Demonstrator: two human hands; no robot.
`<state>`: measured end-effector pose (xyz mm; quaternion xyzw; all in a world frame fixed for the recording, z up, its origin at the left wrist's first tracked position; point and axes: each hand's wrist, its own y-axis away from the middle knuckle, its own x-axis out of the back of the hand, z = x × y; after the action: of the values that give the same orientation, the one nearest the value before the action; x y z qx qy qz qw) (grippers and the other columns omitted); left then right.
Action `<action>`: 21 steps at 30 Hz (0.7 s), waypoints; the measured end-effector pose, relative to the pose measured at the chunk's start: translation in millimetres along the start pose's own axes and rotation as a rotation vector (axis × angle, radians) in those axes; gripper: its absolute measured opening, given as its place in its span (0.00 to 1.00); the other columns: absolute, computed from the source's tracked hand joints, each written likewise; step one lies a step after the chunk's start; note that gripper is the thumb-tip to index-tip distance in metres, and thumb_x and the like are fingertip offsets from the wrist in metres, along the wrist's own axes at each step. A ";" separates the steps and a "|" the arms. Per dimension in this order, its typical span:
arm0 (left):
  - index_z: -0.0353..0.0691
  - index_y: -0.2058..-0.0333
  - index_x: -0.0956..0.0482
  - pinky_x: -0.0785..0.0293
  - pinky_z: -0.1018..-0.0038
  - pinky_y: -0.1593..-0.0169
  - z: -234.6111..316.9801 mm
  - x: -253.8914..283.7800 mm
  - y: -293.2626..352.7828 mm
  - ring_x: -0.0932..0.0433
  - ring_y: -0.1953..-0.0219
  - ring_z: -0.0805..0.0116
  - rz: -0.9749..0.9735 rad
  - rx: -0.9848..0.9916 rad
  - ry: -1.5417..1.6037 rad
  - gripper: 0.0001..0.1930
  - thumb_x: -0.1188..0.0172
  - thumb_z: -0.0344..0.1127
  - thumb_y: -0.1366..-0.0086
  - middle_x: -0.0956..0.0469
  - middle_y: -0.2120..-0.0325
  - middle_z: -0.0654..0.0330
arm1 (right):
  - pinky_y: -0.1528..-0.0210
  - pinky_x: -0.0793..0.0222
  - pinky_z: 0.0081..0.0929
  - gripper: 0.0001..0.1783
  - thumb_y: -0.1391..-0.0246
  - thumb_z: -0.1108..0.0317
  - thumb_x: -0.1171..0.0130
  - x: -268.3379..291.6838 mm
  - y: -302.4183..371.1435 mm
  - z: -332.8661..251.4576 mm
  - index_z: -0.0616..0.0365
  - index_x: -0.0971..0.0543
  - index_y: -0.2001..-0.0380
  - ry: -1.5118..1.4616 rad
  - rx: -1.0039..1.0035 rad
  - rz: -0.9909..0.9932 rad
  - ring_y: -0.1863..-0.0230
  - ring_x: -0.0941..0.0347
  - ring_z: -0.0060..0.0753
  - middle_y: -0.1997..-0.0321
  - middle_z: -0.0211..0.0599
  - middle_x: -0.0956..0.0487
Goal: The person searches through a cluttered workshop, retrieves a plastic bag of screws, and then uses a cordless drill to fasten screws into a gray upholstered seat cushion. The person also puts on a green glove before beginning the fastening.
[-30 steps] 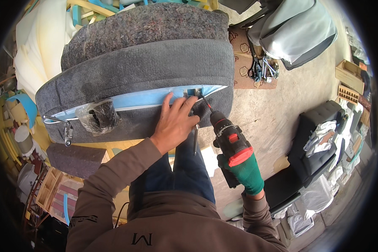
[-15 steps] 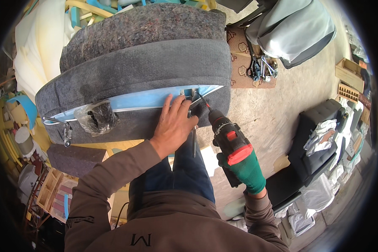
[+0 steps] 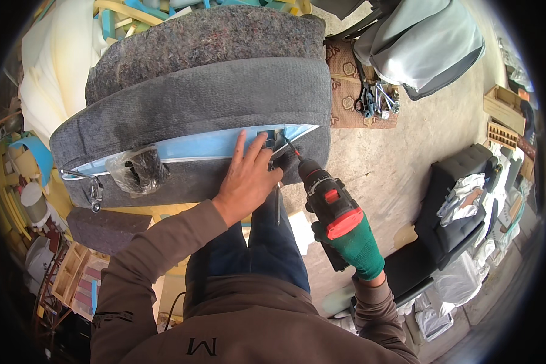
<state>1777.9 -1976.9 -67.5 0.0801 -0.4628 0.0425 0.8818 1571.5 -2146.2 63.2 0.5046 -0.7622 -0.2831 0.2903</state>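
Observation:
My right hand [image 3: 359,246], in a green glove, grips a black and red cordless drill [image 3: 327,194]. The drill points up and left, its bit reaching a metal bracket [image 3: 276,137] at the right end of the slit in a grey upholstered cushion [image 3: 218,91]. My bare left hand [image 3: 246,182] lies over the slit's lower edge, fingers apart and fingertips beside the bracket. Blue lining [image 3: 206,143] shows inside the slit. From under the left hand a thin metal bar [image 3: 278,203] sticks out toward me. Where it joins is hidden by the fingers.
On the cushion's left lie a clear plastic bag of dark hardware [image 3: 134,173] and a metal lever [image 3: 96,191]. Scissors [image 3: 363,100] and loose bolts [image 3: 383,100] rest on patterned cloth [image 3: 344,91] beyond its right end. A black padded seat [image 3: 452,200] stands right.
My left hand has shifted slightly, with the two fingers nearest the lining more spread. The drill stays nearly where it was, its bit still at the bracket.

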 end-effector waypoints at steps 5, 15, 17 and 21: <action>0.48 0.57 0.16 0.43 0.33 0.21 -4.7 0.3 -0.7 0.30 0.26 0.38 -0.016 -0.032 0.010 0.15 0.25 0.48 0.36 0.22 0.47 0.48 | 0.47 0.18 0.36 0.37 0.43 0.70 0.22 0.4 -2.0 -0.1 0.63 0.23 0.32 0.082 0.032 0.009 0.54 0.13 0.40 0.49 0.45 0.10; 0.45 0.58 0.19 0.39 0.45 0.20 0.6 -0.3 -1.0 0.27 0.28 0.41 -0.029 -0.031 0.015 0.15 0.27 0.46 0.33 0.22 0.45 0.45 | 0.46 0.19 0.36 0.36 0.42 0.71 0.24 -0.4 -0.1 -2.6 0.65 0.24 0.31 -0.027 -0.024 -0.031 0.53 0.13 0.42 0.48 0.46 0.11; 0.45 0.58 0.20 0.39 0.46 0.21 -0.4 1.4 -1.6 0.27 0.27 0.42 -0.027 -0.040 0.017 0.15 0.27 0.46 0.33 0.22 0.45 0.46 | 0.46 0.19 0.36 0.35 0.42 0.71 0.25 -1.7 -1.0 -2.2 0.65 0.24 0.31 0.025 0.060 -0.015 0.53 0.13 0.42 0.49 0.46 0.11; 0.45 0.59 0.19 0.37 0.48 0.24 -1.9 4.3 -1.8 0.27 0.27 0.45 -0.016 -0.044 0.042 0.14 0.26 0.45 0.35 0.22 0.41 0.46 | 0.46 0.19 0.36 0.35 0.41 0.72 0.26 -1.7 0.8 -3.3 0.66 0.24 0.31 0.036 0.030 -0.030 0.53 0.14 0.42 0.48 0.47 0.11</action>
<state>1782.2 -1978.4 -65.3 0.0637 -0.4444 0.0268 0.8932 1574.0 -2144.7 65.7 0.5251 -0.7533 -0.2669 0.2924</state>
